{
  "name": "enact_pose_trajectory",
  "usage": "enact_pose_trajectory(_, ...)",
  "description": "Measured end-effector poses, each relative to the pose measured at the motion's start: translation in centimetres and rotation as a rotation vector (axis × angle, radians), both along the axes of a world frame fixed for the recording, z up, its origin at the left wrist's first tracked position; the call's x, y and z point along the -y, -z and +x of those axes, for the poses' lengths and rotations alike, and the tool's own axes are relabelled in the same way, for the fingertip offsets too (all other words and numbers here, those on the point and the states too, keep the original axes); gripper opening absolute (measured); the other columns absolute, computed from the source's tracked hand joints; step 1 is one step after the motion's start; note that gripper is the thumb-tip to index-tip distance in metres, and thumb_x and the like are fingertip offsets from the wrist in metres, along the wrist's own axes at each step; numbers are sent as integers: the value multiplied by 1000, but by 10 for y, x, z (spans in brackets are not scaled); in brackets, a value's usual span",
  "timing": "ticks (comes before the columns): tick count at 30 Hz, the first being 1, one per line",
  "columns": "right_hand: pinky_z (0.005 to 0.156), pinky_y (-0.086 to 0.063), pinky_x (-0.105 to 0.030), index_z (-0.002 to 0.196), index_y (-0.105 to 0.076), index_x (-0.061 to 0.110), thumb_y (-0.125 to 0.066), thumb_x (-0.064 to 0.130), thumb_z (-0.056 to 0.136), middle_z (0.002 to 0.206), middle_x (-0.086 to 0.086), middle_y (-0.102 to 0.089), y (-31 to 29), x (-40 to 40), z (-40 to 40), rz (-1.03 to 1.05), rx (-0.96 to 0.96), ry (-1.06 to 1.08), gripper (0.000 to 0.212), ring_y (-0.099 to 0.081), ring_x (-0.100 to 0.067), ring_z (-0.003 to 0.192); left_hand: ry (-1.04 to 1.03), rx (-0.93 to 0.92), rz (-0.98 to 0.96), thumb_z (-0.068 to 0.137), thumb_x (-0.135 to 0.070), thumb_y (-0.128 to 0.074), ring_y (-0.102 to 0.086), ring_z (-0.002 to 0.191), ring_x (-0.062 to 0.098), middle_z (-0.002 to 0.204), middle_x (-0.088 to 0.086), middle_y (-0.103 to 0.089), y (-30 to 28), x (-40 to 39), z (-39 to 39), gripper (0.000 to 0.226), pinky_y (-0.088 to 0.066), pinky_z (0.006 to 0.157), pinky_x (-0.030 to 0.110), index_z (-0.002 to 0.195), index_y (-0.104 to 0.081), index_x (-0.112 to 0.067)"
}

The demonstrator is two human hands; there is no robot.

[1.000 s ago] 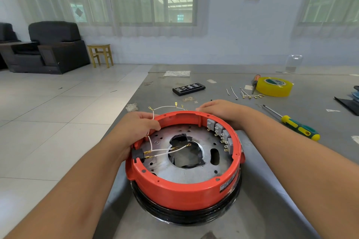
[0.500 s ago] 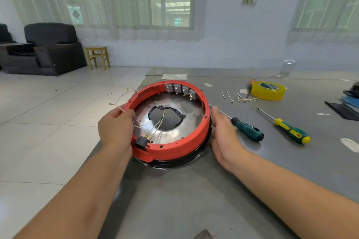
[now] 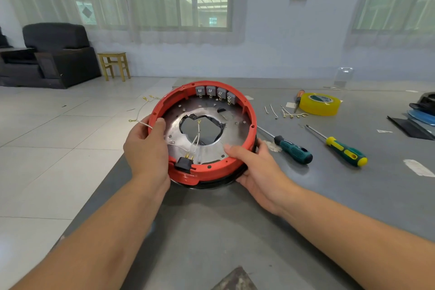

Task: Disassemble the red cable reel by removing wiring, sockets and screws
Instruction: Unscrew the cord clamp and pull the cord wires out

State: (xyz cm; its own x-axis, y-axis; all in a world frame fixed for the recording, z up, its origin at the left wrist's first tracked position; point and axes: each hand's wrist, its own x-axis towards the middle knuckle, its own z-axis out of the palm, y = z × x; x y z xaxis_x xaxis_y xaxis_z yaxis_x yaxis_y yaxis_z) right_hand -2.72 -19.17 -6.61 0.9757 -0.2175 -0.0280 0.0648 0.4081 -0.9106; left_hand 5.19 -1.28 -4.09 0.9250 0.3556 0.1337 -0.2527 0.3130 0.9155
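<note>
Flanking reel: screwdrivers, tape, wires.

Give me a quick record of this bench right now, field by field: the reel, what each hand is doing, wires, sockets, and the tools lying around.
reel: red cable reel, tilted up, open side toward camera
left hand: grips left rim, white wire under thumb
right hand: holds lower right rim
sockets: four grey sockets along far inner wall
plug part: black connector at near rim, wires attached
tools: teal screwdriver, yellow-green screwdriver, yellow tape roll
</note>
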Motion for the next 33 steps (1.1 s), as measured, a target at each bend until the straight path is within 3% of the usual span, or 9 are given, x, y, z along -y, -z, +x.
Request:
enact_pose_trajectory(2, 77, -63, -40, 125, -53, 21, -83, 11, 73, 95, -7, -75, -1, 5, 5, 62, 2, 47, 61, -75, -22, 82, 93, 27, 36, 96, -30, -73, -55, 71, 10, 69, -15, -62, 4, 2, -2, 24, -50, 67, 27, 72, -75, -34)
enact_pose_trajectory(5, 76, -63, -43, 125, -55, 14, -76, 3, 79, 79, -6, -69, -2, 13, 14, 97, 16, 119, 52, -68, -20, 69, 288, 32, 49, 97, -42, -73, -66, 103, 5, 95, -20, -74, 11, 6, -3, 18, -49, 95, 29, 107, -77, -28)
enact_pose_trajectory(8, 72, -58, -39, 133, -54, 14, -70, -4, 83, 83, -5, -69, -5, 22, 21, 134, 71, 171, 55, -66, -18, 66, 489, -19, 29, 92, -48, -77, -57, 136, 5, 141, -23, -65, 16, 12, -7, 60, -38, 121, 38, 147, -54, -48)
enact_pose_trajectory(12, 71, -57, -38, 136, -52, 9, -66, -7, 81, 92, -8, -65, -6, 27, 28, 152, 164, 215, 60, -65, -21, 73, 519, -160, -182, 71, -40, -88, -54, 142, 15, 159, -7, -53, 17, 25, -15, 120, -36, 125, 44, 167, -15, -42)
enact_pose_trajectory(17, 72, -54, -36, 129, -58, 12, -68, 0, 71, 82, 1, -66, -7, 31, 38, 90, 215, 247, 60, -59, -20, 73, 664, -278, -294, 72, -31, -86, -80, 89, 22, 99, 7, -80, 19, 25, -20, 63, -63, 92, 41, 127, -67, -7)
enact_pose_trajectory(22, 77, -55, -37, 112, -66, 22, -71, 10, 72, 85, 3, -69, -4, 38, 43, -49, 233, 213, 43, -62, -22, 79, 706, -324, -281, 73, -19, -85, -79, 97, 27, 114, 19, -78, 22, 19, -14, 45, -64, 91, 42, 113, -71, -5)
enact_pose_trajectory(25, 107, -48, -41, 132, -61, 33, -75, 43, 83, 121, 10, -72, -4, 41, 44, -365, 226, 221, 52, -66, -17, 118, 661, -331, -305, 89, -12, -76, -79, 92, 29, 106, 20, -78, 24, 17, -12, 19, -67, 81, 43, 106, -70, -4)
enact_pose_trajectory(28, 102, -46, -32, 129, -61, 35, -43, 75, 92, 118, 13, -69, -7, 46, 38, -847, 229, 306, 58, -61, -6, 115, 635, -309, -289, 95, -10, -71, -79, 90, 29, 100, 20, -78, 26, 15, -9, 10, -66, 85, 46, 102, -68, -4)
enact_pose_trajectory(33, 103, -44, -38, 128, -67, 17, -43, 41, 108, 131, -1, -61, -4, 75, 31, -1516, 236, 634, 39, -55, -19, 121, 591, -286, -257, 97, -10, -70, -79, 88, 25, 97, 16, -77, 26, 15, -6, 10, -66, 85, 43, 104, -64, -6)
